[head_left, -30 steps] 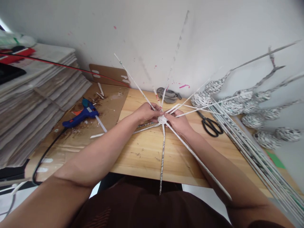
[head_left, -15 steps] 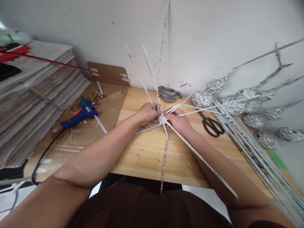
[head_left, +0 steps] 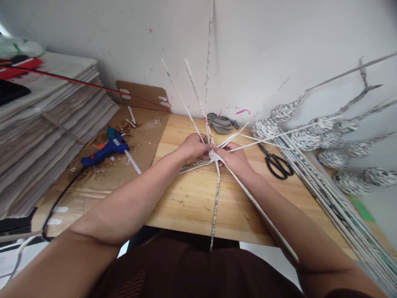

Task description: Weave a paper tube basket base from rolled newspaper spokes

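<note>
Between my hands, above the wooden table, is a small woven hub (head_left: 214, 155) of rolled newspaper tubes, with several tubes fanning outward from it. My left hand (head_left: 197, 147) pinches the hub's left edge, thumb on top, close to the upright tubes. On the other side my right hand (head_left: 234, 158) is closed on the hub, its thumb pressing near the centre. One paper tube (head_left: 216, 207) hangs toward my body, and another long tube (head_left: 260, 209) slants across my right forearm. The fingertips under the weave are partly hidden.
A blue glue gun (head_left: 105, 152) lies on cardboard at left, beside a tall paper stack (head_left: 58, 107). Black scissors (head_left: 279, 165) and a bundle of paper tubes (head_left: 328, 198) lie at right, near woven gourd shapes (head_left: 265, 129). A grey cloth (head_left: 221, 123) rests by the wall.
The woven hub has tilted a little between my hands. The long tube over my right forearm has swung slightly inward, its end now lower and further left. Both hands keep their grip.
</note>
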Action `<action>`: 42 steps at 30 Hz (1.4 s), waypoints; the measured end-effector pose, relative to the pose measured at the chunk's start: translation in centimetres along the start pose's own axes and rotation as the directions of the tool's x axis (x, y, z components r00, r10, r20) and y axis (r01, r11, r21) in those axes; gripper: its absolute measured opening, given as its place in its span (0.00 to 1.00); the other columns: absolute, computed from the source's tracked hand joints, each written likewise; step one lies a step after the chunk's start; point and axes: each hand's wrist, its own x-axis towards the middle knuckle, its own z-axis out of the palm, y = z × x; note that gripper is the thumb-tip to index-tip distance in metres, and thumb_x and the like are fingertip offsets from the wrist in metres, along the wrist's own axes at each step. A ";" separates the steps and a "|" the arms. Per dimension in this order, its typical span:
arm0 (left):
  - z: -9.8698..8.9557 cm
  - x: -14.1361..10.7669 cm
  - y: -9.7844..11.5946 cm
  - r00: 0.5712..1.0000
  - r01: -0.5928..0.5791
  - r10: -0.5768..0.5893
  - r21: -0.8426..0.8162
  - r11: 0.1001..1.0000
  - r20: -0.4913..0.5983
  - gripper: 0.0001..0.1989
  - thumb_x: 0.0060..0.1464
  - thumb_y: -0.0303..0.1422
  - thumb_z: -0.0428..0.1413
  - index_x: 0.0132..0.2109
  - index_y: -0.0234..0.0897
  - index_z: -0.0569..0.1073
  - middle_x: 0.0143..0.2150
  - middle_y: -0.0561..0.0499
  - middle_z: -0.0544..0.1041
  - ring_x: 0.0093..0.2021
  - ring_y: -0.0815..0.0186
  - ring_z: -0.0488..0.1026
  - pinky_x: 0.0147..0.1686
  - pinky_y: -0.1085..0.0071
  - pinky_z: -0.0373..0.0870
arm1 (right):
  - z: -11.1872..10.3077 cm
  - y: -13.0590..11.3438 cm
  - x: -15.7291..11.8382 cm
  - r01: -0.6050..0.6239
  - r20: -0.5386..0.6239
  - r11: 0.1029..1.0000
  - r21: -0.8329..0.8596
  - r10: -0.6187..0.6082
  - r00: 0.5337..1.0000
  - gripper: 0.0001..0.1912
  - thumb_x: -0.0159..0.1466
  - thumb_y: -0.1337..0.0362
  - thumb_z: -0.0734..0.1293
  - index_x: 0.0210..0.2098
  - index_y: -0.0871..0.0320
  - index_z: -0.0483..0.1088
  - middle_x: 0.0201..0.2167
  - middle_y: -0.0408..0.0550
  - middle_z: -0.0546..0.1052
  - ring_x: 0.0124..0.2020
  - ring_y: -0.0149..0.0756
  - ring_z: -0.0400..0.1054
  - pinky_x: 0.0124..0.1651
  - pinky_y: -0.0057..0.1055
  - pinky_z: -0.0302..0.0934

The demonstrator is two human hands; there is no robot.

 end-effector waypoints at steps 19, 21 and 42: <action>0.8 -0.8 0.1 0.989 -0.148 0.145 -0.251 0.957 -0.032 0.13 0.41 0.29 0.66 0.28 0.35 0.67 0.25 0.52 0.75 0.25 0.67 0.75 0.23 0.74 0.72 | 0.1 -0.8 -0.4 0.053 -0.110 0.987 0.152 -0.037 0.993 0.12 0.54 0.54 0.70 0.26 0.56 0.68 0.16 0.41 0.73 0.14 0.31 0.64 0.14 0.26 0.57; 0.8 -1.1 0.4 0.985 -0.172 0.167 -0.251 0.952 -0.044 0.14 0.41 0.33 0.67 0.27 0.35 0.68 0.25 0.53 0.75 0.25 0.69 0.74 0.23 0.76 0.70 | 0.2 -1.0 -0.6 0.056 -0.099 0.985 0.165 -0.040 0.994 0.12 0.54 0.54 0.70 0.26 0.56 0.67 0.15 0.40 0.73 0.13 0.31 0.64 0.14 0.26 0.56; 0.2 -0.2 0.5 0.991 0.131 -0.119 -0.406 0.905 0.056 0.05 0.50 0.19 0.60 0.27 0.27 0.76 0.26 0.47 0.78 0.24 0.71 0.75 0.24 0.79 0.75 | -0.2 -0.3 -0.4 0.057 -0.089 0.988 0.144 -0.044 0.995 0.13 0.54 0.54 0.71 0.27 0.56 0.69 0.15 0.41 0.73 0.13 0.31 0.63 0.14 0.27 0.55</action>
